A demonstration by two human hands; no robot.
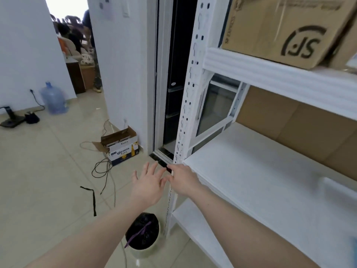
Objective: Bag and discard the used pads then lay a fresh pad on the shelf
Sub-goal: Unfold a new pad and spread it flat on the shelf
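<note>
A white metal shelf fills the right side, and a stack of thin white pads lies along its front left corner. My right hand rests at that corner with its fingers at the pad edges; whether it pinches them is hidden. My left hand hovers just left of it, fingers spread and holding nothing. Below on the floor stands a small bin holding a tied black bag with a purple drawstring.
A cardboard box sits on the upper shelf. On the tiled floor lie a Coronita beer carton, loose cables, a black strap and a water jug. A dark doorway stands beside the shelf post. People stand far back.
</note>
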